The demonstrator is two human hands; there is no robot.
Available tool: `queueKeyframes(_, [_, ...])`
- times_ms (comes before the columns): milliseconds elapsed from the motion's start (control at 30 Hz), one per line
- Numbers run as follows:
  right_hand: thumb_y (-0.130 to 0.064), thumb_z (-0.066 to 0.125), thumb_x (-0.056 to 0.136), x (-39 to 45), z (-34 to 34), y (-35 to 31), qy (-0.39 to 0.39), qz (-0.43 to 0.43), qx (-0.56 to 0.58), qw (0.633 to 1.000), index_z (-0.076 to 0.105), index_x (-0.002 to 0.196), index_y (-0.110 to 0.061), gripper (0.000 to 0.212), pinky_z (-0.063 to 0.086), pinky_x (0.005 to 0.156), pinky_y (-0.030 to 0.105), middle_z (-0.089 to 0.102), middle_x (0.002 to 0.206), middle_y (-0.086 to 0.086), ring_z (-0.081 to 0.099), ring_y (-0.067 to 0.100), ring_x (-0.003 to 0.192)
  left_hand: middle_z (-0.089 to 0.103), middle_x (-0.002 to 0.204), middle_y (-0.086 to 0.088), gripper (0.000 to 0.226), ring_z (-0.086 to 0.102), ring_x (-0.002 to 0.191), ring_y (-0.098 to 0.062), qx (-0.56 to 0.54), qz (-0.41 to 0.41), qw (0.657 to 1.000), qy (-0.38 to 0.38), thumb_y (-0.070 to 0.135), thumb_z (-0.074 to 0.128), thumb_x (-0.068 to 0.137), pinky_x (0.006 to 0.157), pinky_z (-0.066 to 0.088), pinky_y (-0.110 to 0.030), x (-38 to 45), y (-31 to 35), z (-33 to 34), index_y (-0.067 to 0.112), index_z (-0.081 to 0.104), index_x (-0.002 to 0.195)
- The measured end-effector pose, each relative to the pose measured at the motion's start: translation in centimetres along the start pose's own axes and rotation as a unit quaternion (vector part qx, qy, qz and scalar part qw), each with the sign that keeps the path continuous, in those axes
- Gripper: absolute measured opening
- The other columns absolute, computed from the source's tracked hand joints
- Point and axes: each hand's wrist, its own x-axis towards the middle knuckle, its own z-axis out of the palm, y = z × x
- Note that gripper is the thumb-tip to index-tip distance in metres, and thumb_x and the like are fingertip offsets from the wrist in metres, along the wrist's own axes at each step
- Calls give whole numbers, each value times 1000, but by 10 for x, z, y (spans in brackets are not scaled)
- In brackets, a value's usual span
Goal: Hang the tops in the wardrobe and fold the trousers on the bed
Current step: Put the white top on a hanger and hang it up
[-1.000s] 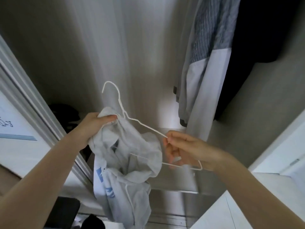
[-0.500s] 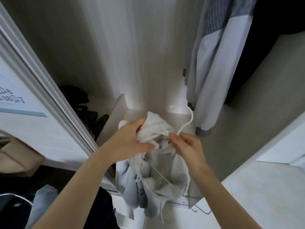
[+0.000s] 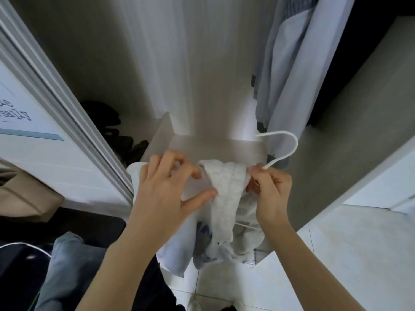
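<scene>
We record one white wire hanger (image 3: 283, 151), of which only the hook and a short run of the lower wire show; the rest is buried inside the bunched light grey top (image 3: 226, 194). The hook rises from the right hand (image 3: 270, 194) toward the far right, its open end curling back to the left. The top's shape is hard to read: it hangs in folds from the two hands down toward the near floor, long axis running far to near, with some blue showing low in the folds that we cannot identify.

We count two hands. The left hand (image 3: 167, 187) pinches the fabric between thumb and fingertips at the garment's upper edge. The right hand is curled around the hanger neck and the fabric beside it.

The top is held in front of the open wardrobe (image 3: 202, 86), above a low shelf edge. One pale hanging shirt (image 3: 289, 70) is cut off by the top of the view, with a dark garment (image 3: 350, 52) just right of it, also cut off. Dark items (image 3: 112, 131) lie at the far left, indistinct. One sliding door frame (image 3: 56, 95) stands on the left.
</scene>
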Motion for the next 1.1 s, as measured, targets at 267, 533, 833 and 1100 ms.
queueKeyframes(267, [-27,54,76,-11,16,7,-85,9,-67,994,40,46,-20,33,33,47,27,37,45,-6,36,10,47,58,89,24,26,51,94,5,-189,-102,975,-62,55,34,84,95,23,-27,-7,10,2,44,39,106])
queueKeyframes(533, [-36,47,92,15,4,0,-164,-183,-360,900,70,93,-14,32,44,79,32,62,87,0,55,20,82,65,84,12,34,57,85,-8,-148,-218,964,29,70,51,83,91,41,-51,-12,-8,7,40,59,98])
queueKeyframes(833, [-50,43,93,-7,-31,73,-310,360,-550,687,48,77,-17,37,48,83,31,62,98,10,58,27,88,66,73,17,35,60,73,-10,-281,-313,904,79,64,70,73,83,51,-47,-11,-12,-3,35,68,91])
queueKeyframes(1100, [-14,63,84,-42,-6,149,-102,648,-33,754,60,104,-7,21,49,79,55,60,101,14,58,33,94,71,74,1,36,65,68,-4,-396,-354,842,96,49,71,65,64,49,-23,-18,-17,-17,17,72,83])
